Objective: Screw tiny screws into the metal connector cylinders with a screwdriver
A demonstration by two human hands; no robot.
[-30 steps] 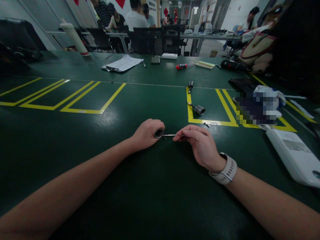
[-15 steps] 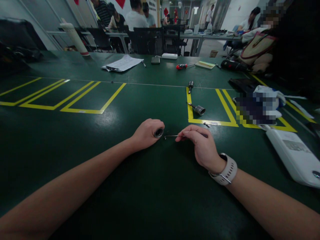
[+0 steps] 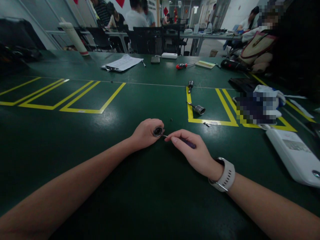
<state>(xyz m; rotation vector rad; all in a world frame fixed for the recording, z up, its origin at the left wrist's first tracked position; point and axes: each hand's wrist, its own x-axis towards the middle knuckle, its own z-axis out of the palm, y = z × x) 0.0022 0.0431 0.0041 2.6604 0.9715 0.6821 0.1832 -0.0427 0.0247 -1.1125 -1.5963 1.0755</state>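
Observation:
My left hand is closed around a round metal cup-shaped part, its open mouth turned toward me. My right hand grips a small screwdriver with a purple handle and a thin metal shaft. The shaft points left and its end meets the rim of the cup; whether the tip goes inside cannot be made out. Beyond my hands lie two similar metal cups with thin stems, one cup nearer and another cup farther off. Several tiny dark rings lie by the yellow tape.
The green table carries yellow tape outlines. A white device and a cloth are on the right. Farther back are a red-handled screwdriver, a clipboard with papers and a white tumbler. People sit behind.
My right hand has moved left, bringing the screwdriver's tip from beside the cup to its rim. The small metal bit seen at the tip no longer shows. My left hand has barely moved.

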